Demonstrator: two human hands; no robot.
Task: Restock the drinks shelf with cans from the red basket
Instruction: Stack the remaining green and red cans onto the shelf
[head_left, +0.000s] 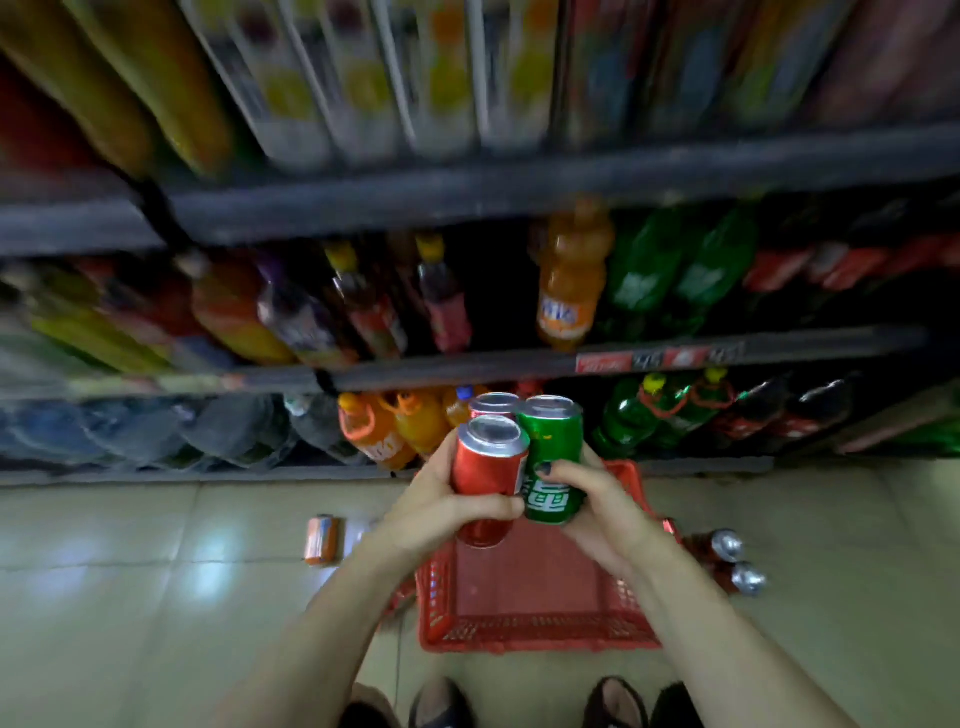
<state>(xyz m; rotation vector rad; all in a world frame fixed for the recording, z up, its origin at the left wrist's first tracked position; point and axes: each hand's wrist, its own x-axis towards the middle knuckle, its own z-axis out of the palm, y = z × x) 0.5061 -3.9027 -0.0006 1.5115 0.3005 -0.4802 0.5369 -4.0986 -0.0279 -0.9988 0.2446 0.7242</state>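
Observation:
Both hands hold a cluster of three upright cans above the red basket (535, 623). My left hand (431, 509) wraps around a red can (488, 467). My right hand (602, 504) grips a green can (553, 457). A third can (493, 402) with a red side stands behind them, mostly hidden; which hand holds it is unclear. The basket sits on the floor below and looks empty inside. The drinks shelf (519, 358) with bottles is just ahead of the cans.
An orange can (322, 540) lies on the tiled floor left of the basket. Two red cans (727, 561) lie on their sides to its right. Orange and green bottles fill the lower shelves. My feet show at the bottom edge.

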